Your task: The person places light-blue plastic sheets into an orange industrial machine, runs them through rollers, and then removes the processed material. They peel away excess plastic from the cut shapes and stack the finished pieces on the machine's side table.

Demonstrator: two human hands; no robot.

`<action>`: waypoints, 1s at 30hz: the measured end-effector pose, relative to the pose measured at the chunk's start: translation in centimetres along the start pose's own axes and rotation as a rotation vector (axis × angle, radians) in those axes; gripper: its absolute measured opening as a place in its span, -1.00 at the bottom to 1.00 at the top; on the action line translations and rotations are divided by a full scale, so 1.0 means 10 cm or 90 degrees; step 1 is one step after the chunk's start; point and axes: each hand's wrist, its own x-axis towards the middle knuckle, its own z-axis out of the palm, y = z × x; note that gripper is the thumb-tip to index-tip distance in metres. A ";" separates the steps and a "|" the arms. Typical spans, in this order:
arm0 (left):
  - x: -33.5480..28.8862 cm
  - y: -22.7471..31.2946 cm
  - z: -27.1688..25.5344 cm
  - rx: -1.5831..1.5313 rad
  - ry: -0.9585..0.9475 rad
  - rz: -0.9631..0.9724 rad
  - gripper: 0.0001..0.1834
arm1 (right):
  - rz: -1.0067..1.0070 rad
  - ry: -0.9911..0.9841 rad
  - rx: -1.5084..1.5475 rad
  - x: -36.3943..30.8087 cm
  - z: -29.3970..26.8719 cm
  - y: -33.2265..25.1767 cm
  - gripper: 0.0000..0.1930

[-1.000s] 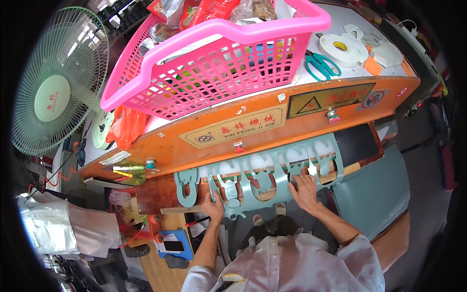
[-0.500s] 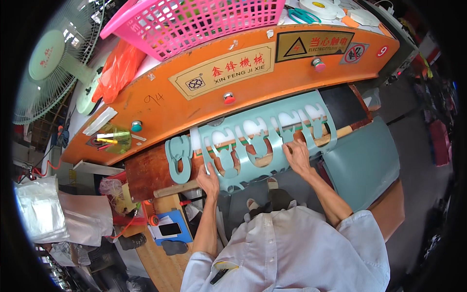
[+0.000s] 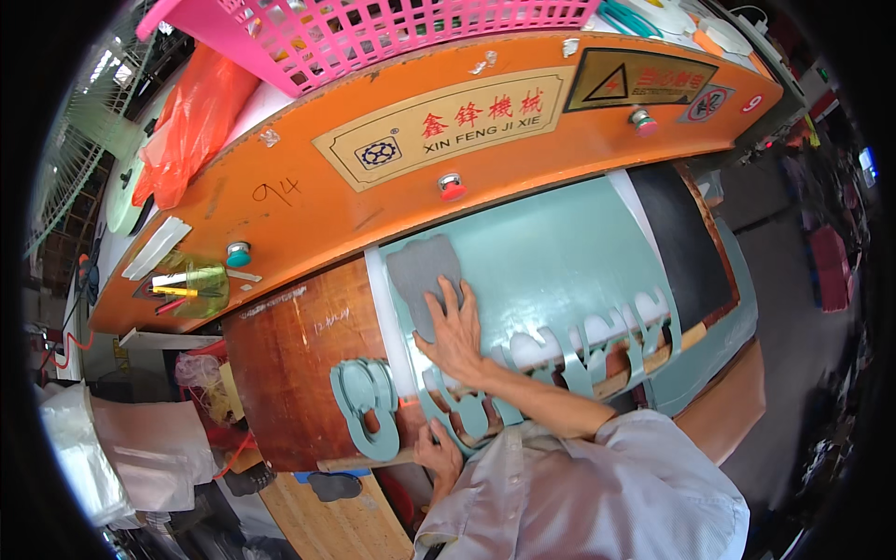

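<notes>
A teal sheet (image 3: 560,247) lies across the machine bed, with cut-out openings and thin strips (image 3: 574,359) along its near part. My right hand (image 3: 455,331) rests with spread fingers on a dark grey flat piece with a wavy edge (image 3: 422,266), which lies on the sheet's left part. Lower down, my left hand (image 3: 439,453) has its fingers curled at the sheet's near left edge, beside the cut strips; the exact grip is partly hidden. A small stack of teal cut pieces with openings (image 3: 366,411) sits just left of the hands.
Beyond the sheet stands an orange machine front (image 3: 308,201) with a red button (image 3: 452,188) and a green button (image 3: 238,254). On top are a pink basket (image 3: 373,42) and a red plastic bag (image 3: 196,121). A yellow-green pen holder (image 3: 201,287) hangs at left.
The cut strips have come nearer to me, and uncut teal sheet now covers the bed. My right hand has left the sheet's edge and moved left onto the grey piece, newly on the sheet.
</notes>
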 end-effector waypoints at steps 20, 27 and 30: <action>0.20 -0.05 0.19 0.039 -0.014 -0.034 -0.73 | 0.011 0.069 0.040 0.15 -0.40 1.17 -0.38; 0.68 0.52 0.32 0.015 0.075 0.053 -0.72 | 0.051 0.144 0.099 0.66 -1.25 1.47 -0.53; 0.99 0.63 0.43 -0.017 0.104 0.099 -0.61 | 0.114 0.323 0.274 1.01 -2.00 1.80 -0.82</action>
